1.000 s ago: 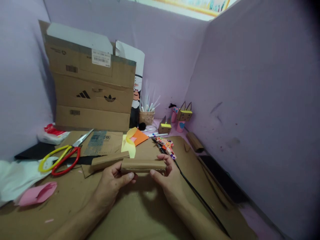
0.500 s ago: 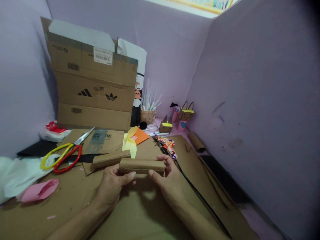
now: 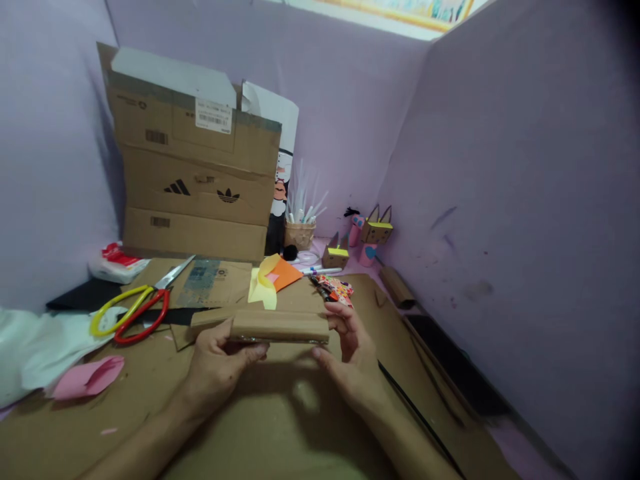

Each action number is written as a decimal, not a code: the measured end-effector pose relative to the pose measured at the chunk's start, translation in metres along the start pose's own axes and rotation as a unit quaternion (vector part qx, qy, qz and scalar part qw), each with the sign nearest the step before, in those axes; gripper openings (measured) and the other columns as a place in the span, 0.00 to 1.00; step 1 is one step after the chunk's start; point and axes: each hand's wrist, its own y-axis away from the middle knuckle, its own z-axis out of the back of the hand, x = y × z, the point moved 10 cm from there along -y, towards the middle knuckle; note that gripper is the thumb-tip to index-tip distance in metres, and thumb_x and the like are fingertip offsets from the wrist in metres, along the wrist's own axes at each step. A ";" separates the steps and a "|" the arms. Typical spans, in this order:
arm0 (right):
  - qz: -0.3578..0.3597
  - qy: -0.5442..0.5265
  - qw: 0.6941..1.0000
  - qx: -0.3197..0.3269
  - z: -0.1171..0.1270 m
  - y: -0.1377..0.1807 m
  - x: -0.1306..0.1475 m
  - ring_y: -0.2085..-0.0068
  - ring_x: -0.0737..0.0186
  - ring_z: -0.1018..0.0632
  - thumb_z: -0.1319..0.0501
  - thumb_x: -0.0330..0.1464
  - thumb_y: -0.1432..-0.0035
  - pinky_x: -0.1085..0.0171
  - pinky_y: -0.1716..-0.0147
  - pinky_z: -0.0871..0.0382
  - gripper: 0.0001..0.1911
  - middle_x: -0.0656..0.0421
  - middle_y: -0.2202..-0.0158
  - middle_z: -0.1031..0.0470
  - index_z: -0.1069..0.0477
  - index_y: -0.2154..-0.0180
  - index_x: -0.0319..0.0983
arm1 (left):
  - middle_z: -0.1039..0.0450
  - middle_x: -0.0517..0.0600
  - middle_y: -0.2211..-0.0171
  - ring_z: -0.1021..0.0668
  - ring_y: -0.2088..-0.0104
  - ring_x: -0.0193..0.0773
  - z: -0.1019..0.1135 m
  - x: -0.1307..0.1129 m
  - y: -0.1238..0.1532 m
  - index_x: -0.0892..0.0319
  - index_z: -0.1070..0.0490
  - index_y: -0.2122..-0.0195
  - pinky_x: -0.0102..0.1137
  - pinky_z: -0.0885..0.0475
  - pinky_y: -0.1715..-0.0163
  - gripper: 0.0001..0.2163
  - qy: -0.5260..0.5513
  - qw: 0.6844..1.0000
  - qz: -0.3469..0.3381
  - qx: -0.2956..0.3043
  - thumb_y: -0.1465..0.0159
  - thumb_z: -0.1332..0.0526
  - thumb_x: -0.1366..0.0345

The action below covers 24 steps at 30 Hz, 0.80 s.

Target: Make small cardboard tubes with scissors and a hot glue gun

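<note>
A folded strip of brown cardboard, rounded along its top, is held level above the work surface. My left hand is closed on its left end, thumb along the underside. My right hand curves around the right end, thumb and fingers apart, the fingertips close to the edge; whether they touch is hard to see. Behind the held strip lies another folded cardboard strip, partly hidden by it and my left hand. Scissors with one yellow and one red handle lie open to the left.
A large cardboard box panel leans at the back. Yellow paper and orange paper lie ahead. A black cord runs along the right. Pink paper sits left, small cardboard figures at the back.
My right hand has loosened from the strip's right end and moved slightly right, its fingers spreading. The left hand keeps its hold. The view has shifted a little.
</note>
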 end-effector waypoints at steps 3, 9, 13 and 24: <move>0.022 -0.007 1.000 0.003 -0.001 -0.001 0.003 0.60 0.60 0.29 0.37 0.25 0.57 0.60 0.56 0.38 0.28 0.61 0.63 0.30 0.37 0.53 0.46 | 0.26 0.45 0.83 0.26 0.81 0.34 0.003 0.005 -0.001 0.60 0.24 0.78 0.24 0.31 0.81 0.04 0.003 1.000 0.010 0.001 0.57 0.32 0.67; 0.040 -0.003 0.999 -0.008 0.002 0.000 0.006 0.63 0.61 0.28 0.38 0.24 0.56 0.61 0.59 0.38 0.26 0.62 0.67 0.31 0.37 0.53 0.44 | 0.26 0.46 0.84 0.27 0.81 0.33 0.001 0.007 0.000 0.61 0.26 0.81 0.24 0.32 0.81 0.06 0.036 0.997 0.064 0.004 0.59 0.32 0.66; 0.026 -0.005 0.999 -0.023 0.004 0.000 0.006 0.64 0.61 0.29 0.38 0.26 0.56 0.62 0.63 0.36 0.23 0.61 0.68 0.31 0.38 0.55 0.43 | 0.27 0.46 0.84 0.29 0.82 0.32 -0.003 0.014 0.001 0.61 0.26 0.82 0.24 0.34 0.81 0.07 0.062 0.995 0.084 0.011 0.60 0.31 0.65; -0.006 -0.031 0.998 -0.051 0.008 0.000 0.002 0.68 0.63 0.30 0.36 0.27 0.60 0.66 0.70 0.37 0.21 0.64 0.72 0.34 0.39 0.62 0.43 | 0.27 0.46 0.81 0.28 0.79 0.31 -0.007 0.024 0.003 0.61 0.25 0.77 0.23 0.34 0.78 0.06 0.080 0.992 0.084 0.039 0.54 0.31 0.66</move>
